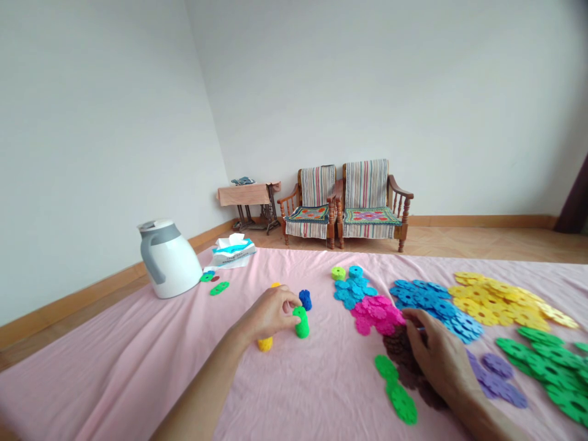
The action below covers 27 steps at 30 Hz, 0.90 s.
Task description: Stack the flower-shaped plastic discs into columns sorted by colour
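My left hand point(274, 313) is at a short upright stack of green snowflake discs point(301, 324), thumb and index finger closed at its upper edge. A dark blue stack point(305, 299) stands just behind, and yellow discs point(265, 344) show on both sides of my left wrist. My right hand point(434, 352) is curled over a pile of brown discs point(400, 349), its fingertips beside the pink discs point(377, 313). Whatever its fingers hold, if anything, is hidden. Loose green discs point(395, 392) lie left of the brown pile.
Light blue point(354, 291), blue point(422, 298), yellow point(498, 298), purple point(498, 376) and green disc piles point(551, 367) spread across the right of the pink tablecloth point(294, 398). A white jug point(177, 263) and tissue box point(233, 250) stand at left. Two chairs point(367, 202) are beyond.
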Motion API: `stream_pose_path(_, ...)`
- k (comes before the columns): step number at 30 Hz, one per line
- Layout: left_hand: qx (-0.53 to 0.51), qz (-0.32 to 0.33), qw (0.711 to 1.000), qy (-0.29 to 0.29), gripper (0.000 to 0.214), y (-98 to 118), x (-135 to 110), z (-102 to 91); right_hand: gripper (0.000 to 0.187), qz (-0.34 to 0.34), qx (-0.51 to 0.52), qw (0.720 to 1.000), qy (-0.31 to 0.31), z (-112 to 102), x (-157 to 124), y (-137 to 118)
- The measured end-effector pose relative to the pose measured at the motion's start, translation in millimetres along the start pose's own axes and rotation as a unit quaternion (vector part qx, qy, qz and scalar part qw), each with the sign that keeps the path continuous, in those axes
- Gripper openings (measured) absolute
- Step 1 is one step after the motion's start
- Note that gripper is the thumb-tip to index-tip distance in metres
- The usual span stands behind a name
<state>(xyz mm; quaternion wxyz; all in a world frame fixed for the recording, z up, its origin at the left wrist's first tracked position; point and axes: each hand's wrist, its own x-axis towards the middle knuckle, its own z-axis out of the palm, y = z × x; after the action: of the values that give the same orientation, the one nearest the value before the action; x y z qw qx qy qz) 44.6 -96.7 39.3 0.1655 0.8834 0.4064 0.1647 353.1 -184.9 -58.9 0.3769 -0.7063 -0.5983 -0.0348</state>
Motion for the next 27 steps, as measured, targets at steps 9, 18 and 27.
stream_pose_path(9, -0.003, 0.001, 1.000, -0.011, 0.024, 0, 1, 0.7, 0.028, -0.011, 0.001, 1.000, 0.012, 1, 0, 2)
stream_pose_path(18, -0.019, -0.005, 0.999, 0.033, 0.027, 2, -2, -6.6, 0.028, -0.009, 0.000, 1.000, 0.016, 1, 0, 1)
stream_pose_path(27, -0.086, 0.088, 0.992, -0.009, 0.015, 63, 1, 39.3, 0.026, -0.017, 0.003, 1.000, 0.014, -1, 1, -1)
